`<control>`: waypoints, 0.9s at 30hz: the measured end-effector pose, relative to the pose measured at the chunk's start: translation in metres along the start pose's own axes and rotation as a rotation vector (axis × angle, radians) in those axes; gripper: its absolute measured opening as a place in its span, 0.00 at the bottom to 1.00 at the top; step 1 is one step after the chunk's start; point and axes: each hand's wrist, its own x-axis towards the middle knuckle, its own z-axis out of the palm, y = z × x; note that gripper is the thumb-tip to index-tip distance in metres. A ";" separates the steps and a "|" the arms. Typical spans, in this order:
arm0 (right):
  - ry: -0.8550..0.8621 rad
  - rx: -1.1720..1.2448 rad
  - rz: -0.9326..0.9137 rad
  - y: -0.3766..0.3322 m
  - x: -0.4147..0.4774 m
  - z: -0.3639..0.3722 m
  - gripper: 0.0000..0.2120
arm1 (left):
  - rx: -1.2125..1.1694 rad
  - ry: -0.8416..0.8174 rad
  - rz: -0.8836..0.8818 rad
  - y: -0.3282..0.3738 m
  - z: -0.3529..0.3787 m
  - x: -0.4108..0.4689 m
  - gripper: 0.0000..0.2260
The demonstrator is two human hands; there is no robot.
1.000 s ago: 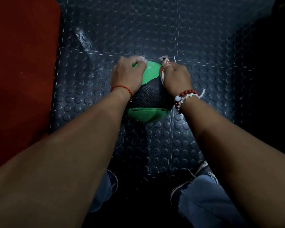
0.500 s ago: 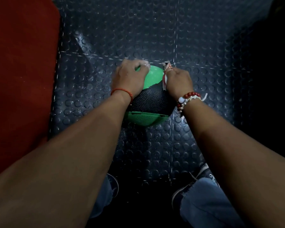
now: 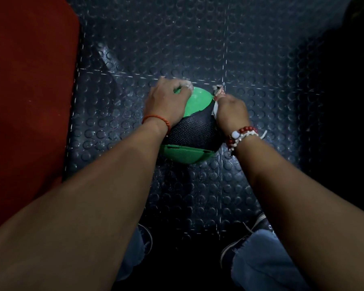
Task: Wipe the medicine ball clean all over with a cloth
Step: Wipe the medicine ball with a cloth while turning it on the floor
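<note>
Medicine ball (image 3: 192, 131), green and black, sits on the studded floor (image 3: 250, 49) at frame centre. I see my left hand (image 3: 166, 103) curled over its upper left, gripping it. My right hand (image 3: 232, 114) presses its right side, closed around a pale cloth (image 3: 218, 92).

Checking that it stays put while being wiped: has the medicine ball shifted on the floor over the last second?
No. The medicine ball lies just left of the floor seam crossing, at the same offset as before.
</note>
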 end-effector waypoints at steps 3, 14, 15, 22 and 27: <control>0.118 0.049 0.000 -0.001 -0.024 0.008 0.15 | 0.008 0.002 -0.009 -0.003 0.001 0.005 0.07; -0.002 0.170 -0.007 -0.001 -0.011 -0.002 0.16 | -0.022 -0.027 0.009 -0.013 -0.002 0.009 0.11; 0.011 0.170 0.015 0.001 -0.014 -0.001 0.16 | -0.018 -0.023 0.010 -0.012 -0.001 0.009 0.13; 0.205 -0.116 -0.417 -0.005 -0.050 0.023 0.21 | -0.005 -0.012 0.006 -0.012 -0.002 0.015 0.24; 0.083 -0.057 -0.239 0.000 -0.022 0.008 0.13 | 0.006 -0.035 0.031 -0.013 -0.002 0.010 0.17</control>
